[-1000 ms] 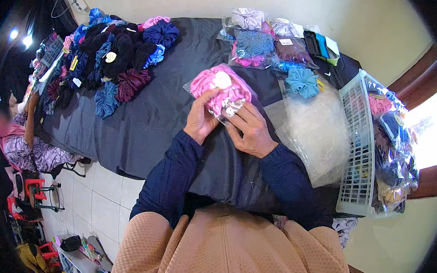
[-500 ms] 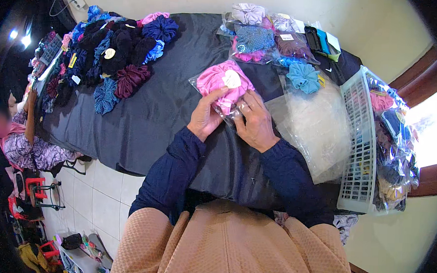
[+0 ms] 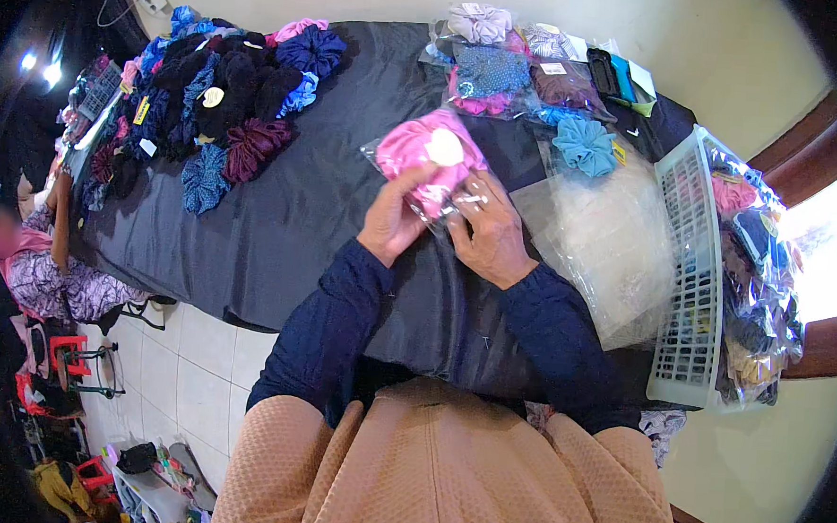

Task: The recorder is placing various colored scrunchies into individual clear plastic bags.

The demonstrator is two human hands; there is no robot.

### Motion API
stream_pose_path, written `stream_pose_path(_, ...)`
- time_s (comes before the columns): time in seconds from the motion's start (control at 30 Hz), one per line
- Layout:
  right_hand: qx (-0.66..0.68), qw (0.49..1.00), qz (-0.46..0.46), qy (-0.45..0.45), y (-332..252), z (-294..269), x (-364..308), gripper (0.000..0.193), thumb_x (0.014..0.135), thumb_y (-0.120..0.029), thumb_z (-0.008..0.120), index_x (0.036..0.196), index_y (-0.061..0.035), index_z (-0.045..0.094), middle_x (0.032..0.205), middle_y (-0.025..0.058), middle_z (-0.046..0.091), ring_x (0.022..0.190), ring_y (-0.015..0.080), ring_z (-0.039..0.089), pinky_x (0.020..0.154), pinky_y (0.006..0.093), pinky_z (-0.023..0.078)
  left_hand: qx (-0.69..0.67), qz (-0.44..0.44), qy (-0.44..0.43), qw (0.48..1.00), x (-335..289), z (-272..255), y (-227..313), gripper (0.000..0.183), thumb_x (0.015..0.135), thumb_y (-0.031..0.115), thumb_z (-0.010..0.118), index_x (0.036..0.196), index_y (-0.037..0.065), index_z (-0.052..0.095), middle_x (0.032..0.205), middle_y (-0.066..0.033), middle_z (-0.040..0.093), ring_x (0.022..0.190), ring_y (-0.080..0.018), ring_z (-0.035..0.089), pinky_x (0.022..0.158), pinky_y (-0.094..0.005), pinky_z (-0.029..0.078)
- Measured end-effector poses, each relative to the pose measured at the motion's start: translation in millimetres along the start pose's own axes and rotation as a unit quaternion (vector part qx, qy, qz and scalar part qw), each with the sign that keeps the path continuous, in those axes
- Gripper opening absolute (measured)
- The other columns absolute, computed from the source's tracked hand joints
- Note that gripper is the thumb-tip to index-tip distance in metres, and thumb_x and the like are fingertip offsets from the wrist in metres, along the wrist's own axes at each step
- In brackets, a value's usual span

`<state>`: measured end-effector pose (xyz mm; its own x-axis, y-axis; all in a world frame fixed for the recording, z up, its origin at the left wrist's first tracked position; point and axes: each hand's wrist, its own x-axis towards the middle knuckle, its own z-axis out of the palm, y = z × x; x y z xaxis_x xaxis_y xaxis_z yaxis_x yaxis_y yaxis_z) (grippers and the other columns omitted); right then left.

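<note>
A pink scrunchie (image 3: pixel 407 145) with a round white tag lies inside a clear plastic bag, held up over the black-covered table (image 3: pixel 277 245). My left hand (image 3: pixel 394 218) grips the bag's lower left side, thumb on top near the tag. On the lower right, my right hand (image 3: pixel 492 235) pinches the bag's edge with bent fingers. To the right of that hand lies a stack of clear plastic bags (image 3: pixel 608 253), with a light blue scrunchie (image 3: pixel 585 145) resting at its top end.
A heap of dark, blue and maroon scrunchies (image 3: pixel 224 90) covers the table's far left. Bagged scrunchies (image 3: pixel 493 74) lie at the far side. A white plastic basket (image 3: pixel 687 276) at right holds more bagged ones. Another person (image 3: pixel 54 266) sits at the left end.
Both hands keep their hold on the bagged scrunchie. My right fingers have shifted slightly along the bag's edge; the bag is a little blurred now.
</note>
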<state>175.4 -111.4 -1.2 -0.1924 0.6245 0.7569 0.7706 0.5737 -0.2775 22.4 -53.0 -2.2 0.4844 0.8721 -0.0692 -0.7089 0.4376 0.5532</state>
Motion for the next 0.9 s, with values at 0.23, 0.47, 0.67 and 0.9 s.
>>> stream_pose_path(0.23,0.033,0.998,-0.011,0.053,-4.8,0.4,5.5,0.012,0.076,-0.007,0.064,0.085,0.0007,0.065,0.097,0.0166,0.062,0.098,0.0335,0.058,0.089,0.0418,0.046,-0.004,0.040,0.018,0.999,7.0,-4.4,6.7,0.035,0.088,0.018,0.062,0.118,0.003,0.053,0.112,-0.0108,0.061,0.101,-0.0215,0.060,0.088,-0.0376,0.051)
stream_pose_path(0.47,0.054,0.998,-0.031,0.005,-14.5,-18.6,11.4,0.011,0.076,-0.005,0.067,0.085,-0.0007,0.063,0.083,0.0116,0.060,0.080,0.0285,0.057,0.071,0.0361,0.044,-0.057,0.135,0.004,0.989,13.8,-8.3,17.9,0.038,0.091,0.027,0.058,0.122,0.006,0.052,0.119,-0.0066,0.059,0.112,-0.0205,0.054,0.101,-0.0398,0.038)
stream_pose_path(0.67,0.050,0.998,0.026,0.017,-8.8,-5.1,5.8,0.008,0.078,-0.006,0.067,0.084,-0.0028,0.063,0.081,0.0093,0.060,0.072,0.0269,0.057,0.068,0.0346,0.043,-0.044,0.095,0.000,0.994,8.6,-1.3,11.9,0.040,0.092,0.033,0.056,0.124,0.009,0.052,0.124,-0.0067,0.057,0.113,-0.0207,0.054,0.099,-0.0379,0.040)
stream_pose_path(0.9,0.070,0.980,0.121,0.141,0.1,-8.9,7.5,0.009,0.084,-0.003,0.063,0.092,-0.0010,0.065,0.091,0.0117,0.057,0.079,0.0261,0.059,0.068,0.0321,0.047,-0.166,0.036,-0.077,0.982,-2.6,-0.2,23.5,0.087,0.080,0.069,0.052,0.139,0.007,0.036,0.140,-0.0155,0.041,0.130,-0.0323,0.038,0.109,-0.0483,0.028)
